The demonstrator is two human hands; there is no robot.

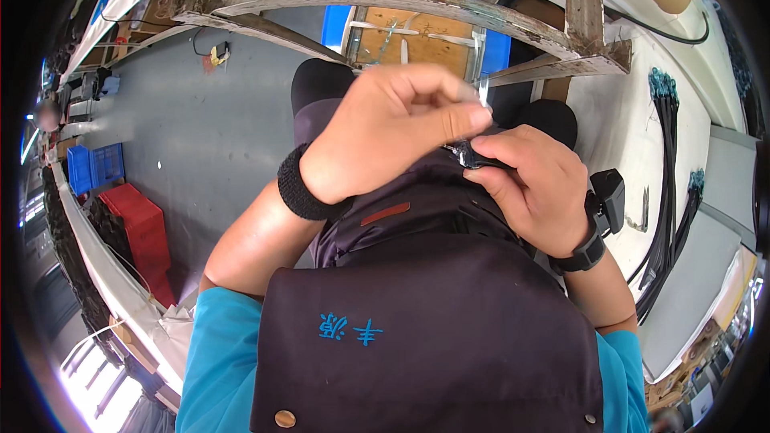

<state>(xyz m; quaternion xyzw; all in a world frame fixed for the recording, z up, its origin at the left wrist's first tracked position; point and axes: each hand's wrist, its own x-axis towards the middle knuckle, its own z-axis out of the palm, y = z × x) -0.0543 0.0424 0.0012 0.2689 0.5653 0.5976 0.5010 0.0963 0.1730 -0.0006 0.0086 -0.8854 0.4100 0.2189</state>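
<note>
Above my lap, my right hand (533, 180) pinches a small black piece (468, 155) between thumb and fingers. Its end looks shiny, like a cable connector, though most of it is covered by the fingers. Just up and left of it, my left hand (393, 132) is closed, thumb against the index finger. A thin whitish strip (484, 90) sticks up by those fingertips, slightly blurred. The left fingertips are close to the black piece; whether they touch it cannot be made out.
On the white table (618, 132) at my right lie bundles of black cables (666, 144) with teal ends. A wooden frame (401, 2) stands ahead, with a wooden board (413, 36) behind it. Red bins (138, 228) and blue crates (95, 167) are at the left.
</note>
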